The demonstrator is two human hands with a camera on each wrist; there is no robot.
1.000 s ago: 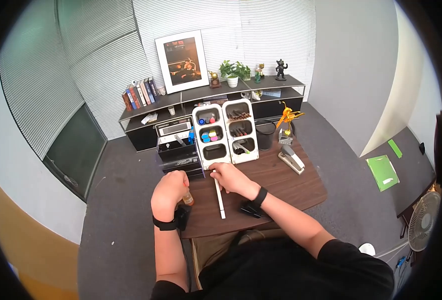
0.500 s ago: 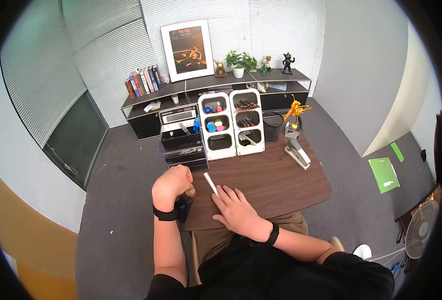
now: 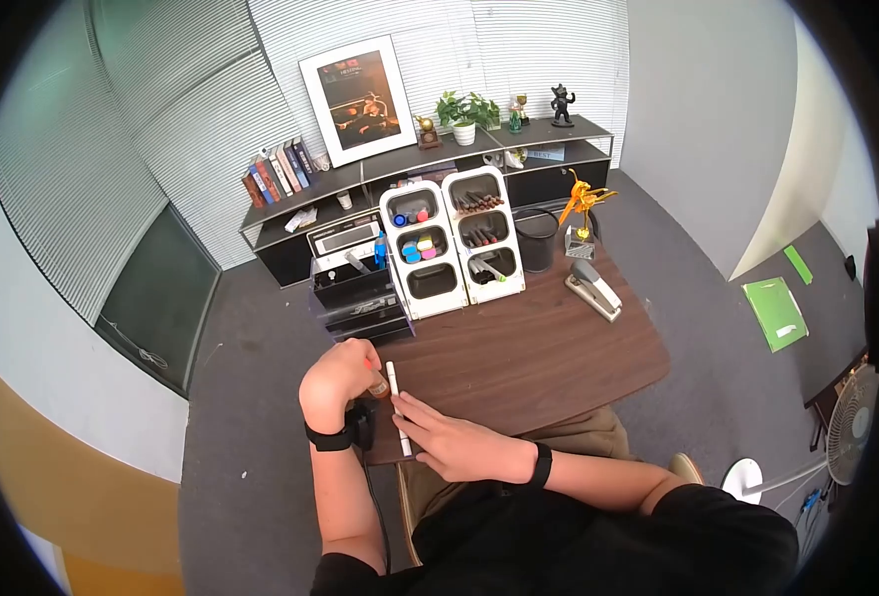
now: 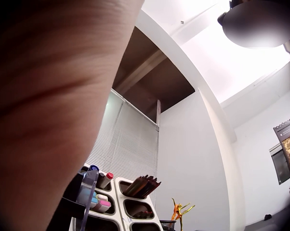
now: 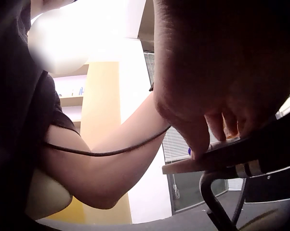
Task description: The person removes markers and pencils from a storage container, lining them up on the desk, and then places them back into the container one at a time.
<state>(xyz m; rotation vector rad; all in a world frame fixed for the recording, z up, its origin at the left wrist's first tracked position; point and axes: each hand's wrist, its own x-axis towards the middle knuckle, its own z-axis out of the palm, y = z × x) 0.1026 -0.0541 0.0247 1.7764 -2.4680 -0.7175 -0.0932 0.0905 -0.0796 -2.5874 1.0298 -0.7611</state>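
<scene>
A small amber bottle (image 3: pixel 380 385) stands near the table's left edge, and my left hand (image 3: pixel 335 382) curls round its top, hiding much of it. Right beside the bottle lies a slim white pen (image 3: pixel 393 377), pointing away from me. Fairly straight fingers of my right hand (image 3: pixel 464 444) rest across the pen's middle, close to the front edge. The right wrist view shows this hand's fingertips (image 5: pixel 199 150) down at the tabletop. Only skin of the left hand (image 4: pixel 53 106) fills the side of the left wrist view; its grip is hidden there.
A white six-pocket organiser (image 3: pixel 422 311) with pens and markers stands at the back, beside a black drawer box (image 3: pixel 365 316). To the right are a stapler (image 3: pixel 593 290), a golden figurine (image 3: pixel 584 204) and a black mesh bin (image 3: pixel 537 243). The wooden table (image 3: pixel 529 358) has a rounded corner.
My right hand has brought the white pen from near the organiser back to the bottle, its pinch giving way to flat fingers. The left hand stays at the bottle.
</scene>
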